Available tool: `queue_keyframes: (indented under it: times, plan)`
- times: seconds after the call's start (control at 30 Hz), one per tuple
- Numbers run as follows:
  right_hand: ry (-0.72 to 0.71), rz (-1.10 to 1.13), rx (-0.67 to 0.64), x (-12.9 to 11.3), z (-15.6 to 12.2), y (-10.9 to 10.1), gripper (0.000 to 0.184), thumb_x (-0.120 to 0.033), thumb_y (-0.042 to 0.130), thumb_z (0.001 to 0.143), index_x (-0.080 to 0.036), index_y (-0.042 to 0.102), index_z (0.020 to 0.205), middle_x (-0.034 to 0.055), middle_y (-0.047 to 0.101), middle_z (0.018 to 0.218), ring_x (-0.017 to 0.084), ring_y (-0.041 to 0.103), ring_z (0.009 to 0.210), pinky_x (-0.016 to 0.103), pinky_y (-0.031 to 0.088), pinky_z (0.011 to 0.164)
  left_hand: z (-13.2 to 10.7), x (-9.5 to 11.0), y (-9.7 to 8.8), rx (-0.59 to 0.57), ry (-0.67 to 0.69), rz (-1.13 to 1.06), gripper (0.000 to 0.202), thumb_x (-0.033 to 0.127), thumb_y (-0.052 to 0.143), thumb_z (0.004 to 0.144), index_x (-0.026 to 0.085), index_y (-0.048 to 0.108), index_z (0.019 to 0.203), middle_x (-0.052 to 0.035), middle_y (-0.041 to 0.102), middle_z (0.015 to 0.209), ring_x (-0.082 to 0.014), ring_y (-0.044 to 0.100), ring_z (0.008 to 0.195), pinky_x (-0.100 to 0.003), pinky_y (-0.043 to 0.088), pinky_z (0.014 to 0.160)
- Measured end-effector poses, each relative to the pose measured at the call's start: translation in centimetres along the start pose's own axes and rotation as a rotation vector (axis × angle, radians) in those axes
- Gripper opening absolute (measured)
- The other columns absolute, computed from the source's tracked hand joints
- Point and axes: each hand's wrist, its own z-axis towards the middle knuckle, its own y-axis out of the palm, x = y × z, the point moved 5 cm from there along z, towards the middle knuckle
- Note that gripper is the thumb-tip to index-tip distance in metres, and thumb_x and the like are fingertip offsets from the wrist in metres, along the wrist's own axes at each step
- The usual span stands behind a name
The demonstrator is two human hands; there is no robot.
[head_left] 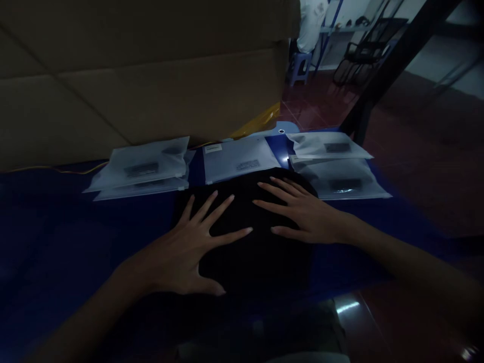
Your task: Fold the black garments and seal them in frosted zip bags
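A folded black garment (249,262) lies on the dark blue table (75,237) in front of me. My left hand (189,252) rests flat on its left part, fingers spread wide. My right hand (302,212) lies flat on its upper right part, fingers stretched out toward the left. Neither hand holds anything. Just beyond the garment lies a frosted plastic bag (240,159) with a label.
A pile of frosted bags (143,169) sits at the back left and another pile of bags (335,171) at the back right. A large cardboard box (143,70) stands behind them. The table's right edge drops to red floor; a chair (366,45) and a blue stool (300,65) stand beyond.
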Motion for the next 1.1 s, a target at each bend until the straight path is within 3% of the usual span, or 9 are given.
queue_keyframes:
  times: [0.4,0.57,0.63,0.7,0.8,0.87,0.97,1.03,1.1]
  plan:
    - [-0.023,-0.026,0.035,0.2,0.0,0.1,0.07,-0.061,0.047,0.105,-0.032,0.026,0.167,0.0088,0.009,0.177,0.039,0.006,0.162,0.068,0.02,0.126,0.6,-0.2,0.4,0.036,-0.06,0.061,0.096,0.084,0.055,0.089,0.045,0.012,0.166,-0.0091,-0.003,0.177,-0.051,0.001,0.16,-0.087,0.006,0.115]
    - [-0.166,-0.061,0.218,-0.5,-0.1,-1.2,0.063,-0.053,0.056,0.103,-0.019,0.048,0.156,0.0186,0.033,0.169,0.039,0.028,0.157,0.063,0.031,0.122,0.6,0.0,0.1,0.071,0.002,0.063,0.093,0.078,0.058,0.091,0.042,0.018,0.166,-0.0118,-0.001,0.177,-0.0526,0.004,0.159,-0.087,0.013,0.115]
    - [-0.269,-0.054,0.339,-1.1,-0.4,-1.9,0.055,-0.049,0.06,0.101,-0.016,0.058,0.145,0.0193,0.052,0.155,0.036,0.046,0.144,0.058,0.041,0.114,0.7,0.2,-0.1,0.11,0.038,0.08,0.091,0.075,0.061,0.092,0.04,0.022,0.166,-0.0127,0.005,0.177,-0.0522,0.006,0.159,-0.085,0.015,0.116]
    - [-0.356,-0.016,0.413,-1.6,-0.7,-2.4,0.044,-0.046,0.064,0.097,-0.015,0.065,0.128,0.0168,0.067,0.131,0.031,0.062,0.118,0.049,0.052,0.096,0.8,0.6,-0.4,0.166,0.087,0.101,0.085,0.066,0.065,0.094,0.038,0.028,0.165,-0.0125,0.014,0.176,-0.0499,0.011,0.16,-0.082,0.017,0.119]
    - [-0.412,0.061,0.403,-2.0,-0.7,-2.5,0.025,-0.04,0.066,0.093,-0.017,0.067,0.101,0.0091,0.071,0.099,0.02,0.064,0.082,0.035,0.049,0.069,0.7,1.6,-1.0,0.263,0.172,0.119,0.065,0.043,0.067,0.1,0.029,0.044,0.159,-0.0134,0.037,0.168,-0.0419,0.026,0.157,-0.066,0.031,0.123]
    - [-0.422,0.12,0.389,-2.0,-0.7,-2.6,0.018,-0.037,0.066,0.091,-0.02,0.063,0.092,0.0053,0.069,0.089,0.017,0.06,0.072,0.032,0.046,0.063,0.5,2.3,-1.5,0.337,0.234,0.096,0.046,0.028,0.064,0.101,0.022,0.056,0.146,-0.0134,0.055,0.153,-0.0348,0.043,0.148,-0.051,0.043,0.117]
    - [-0.439,0.199,0.437,-1.8,-0.9,-3.3,0.014,-0.034,0.067,0.088,-0.021,0.061,0.087,0.003,0.067,0.083,0.016,0.059,0.068,0.031,0.045,0.062,0.1,3.1,-1.9,0.349,0.296,-0.012,0.019,0.024,0.064,0.1,0.019,0.067,0.118,-0.0073,0.073,0.117,-0.0231,0.066,0.109,-0.036,0.052,0.093]
    - [-0.424,0.274,0.442,-1.5,-1.1,-3.9,0.013,-0.031,0.068,0.087,-0.021,0.06,0.085,0.002,0.065,0.081,0.014,0.059,0.067,0.029,0.045,0.061,0.0,3.4,-1.7,0.275,0.295,-0.1,0.011,0.031,0.067,0.098,0.02,0.066,0.098,-0.0018,0.073,0.093,-0.0173,0.064,0.083,-0.033,0.05,0.078]
    - [-0.372,0.386,0.336,-1.2,-1.1,-4.1,0.014,-0.031,0.071,0.088,-0.02,0.062,0.085,0.0019,0.066,0.084,0.013,0.06,0.068,0.026,0.047,0.061,-0.1,3.4,-1.4,0.186,0.263,-0.187,0.026,0.041,0.072,0.095,0.021,0.06,0.082,0.0022,0.066,0.077,-0.0145,0.059,0.071,-0.032,0.048,0.074]
